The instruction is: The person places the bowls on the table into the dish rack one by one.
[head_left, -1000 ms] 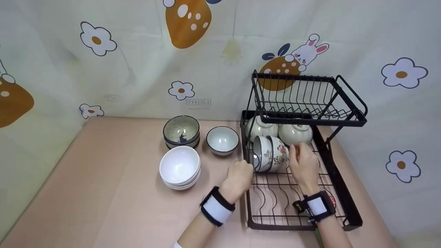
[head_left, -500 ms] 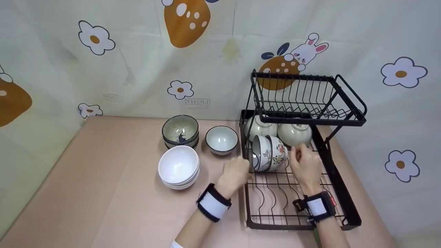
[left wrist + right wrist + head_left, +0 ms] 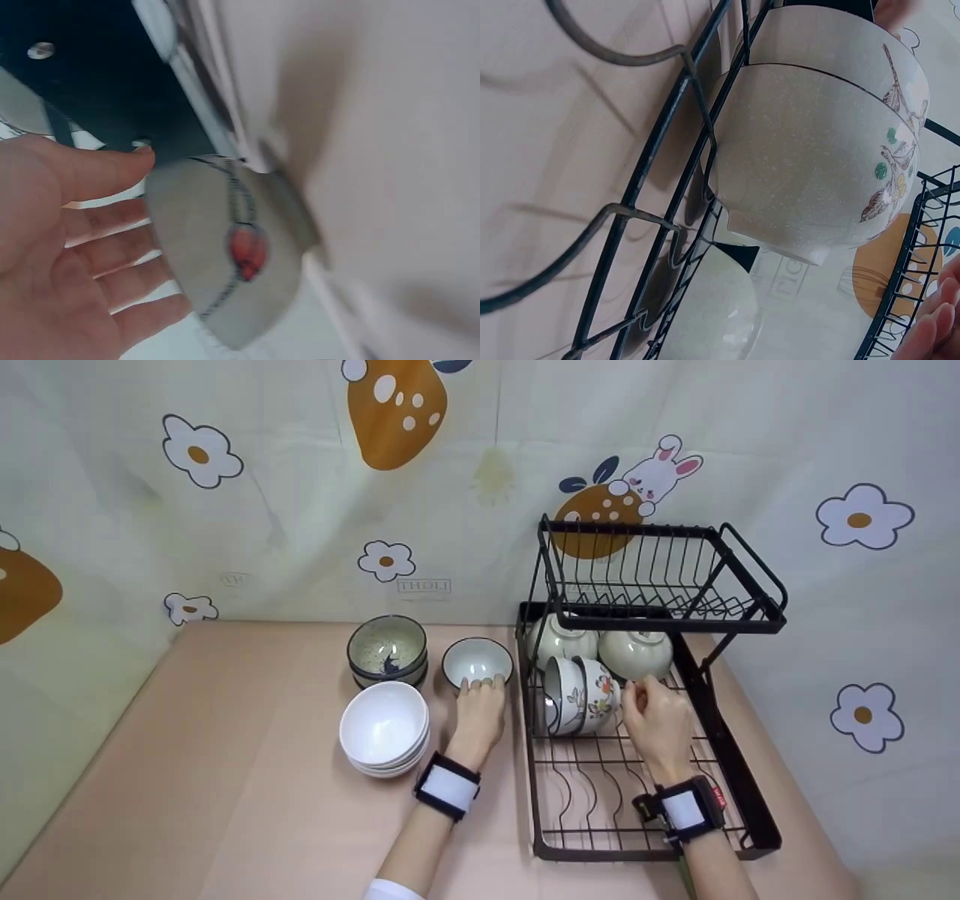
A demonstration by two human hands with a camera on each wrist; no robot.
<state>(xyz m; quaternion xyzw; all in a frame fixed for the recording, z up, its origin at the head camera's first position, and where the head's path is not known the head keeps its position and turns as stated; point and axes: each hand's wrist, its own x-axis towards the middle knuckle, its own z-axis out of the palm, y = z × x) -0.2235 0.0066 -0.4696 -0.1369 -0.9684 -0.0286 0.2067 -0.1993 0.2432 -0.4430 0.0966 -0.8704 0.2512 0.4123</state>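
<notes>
My left hand (image 3: 480,712) reaches the near rim of a small dark-rimmed bowl (image 3: 476,656) left of the rack. In the left wrist view, its extended fingers meet the rim of this bowl (image 3: 240,255), whose outside bears a red motif. My right hand (image 3: 660,724), fingers loosely curled, stays by the foot of two floral bowls (image 3: 598,701) set on edge, one in the other. The right wrist view has these bowls (image 3: 802,150) on the wires, with fingertips (image 3: 922,337) in the corner, apart from them and holding nothing.
The black two-tier dish rack (image 3: 656,855) holds two upturned bowls (image 3: 636,652) at its back. Its upper shelf (image 3: 675,624) overhangs them. On the table (image 3: 247,780), stacked white bowls (image 3: 384,727) and stacked speckled bowls (image 3: 387,649) stand left of my left hand.
My left hand has left the rack's left edge, moved left and away from me, and its fingers have opened out at the small bowl's rim. The right hand has barely moved.
</notes>
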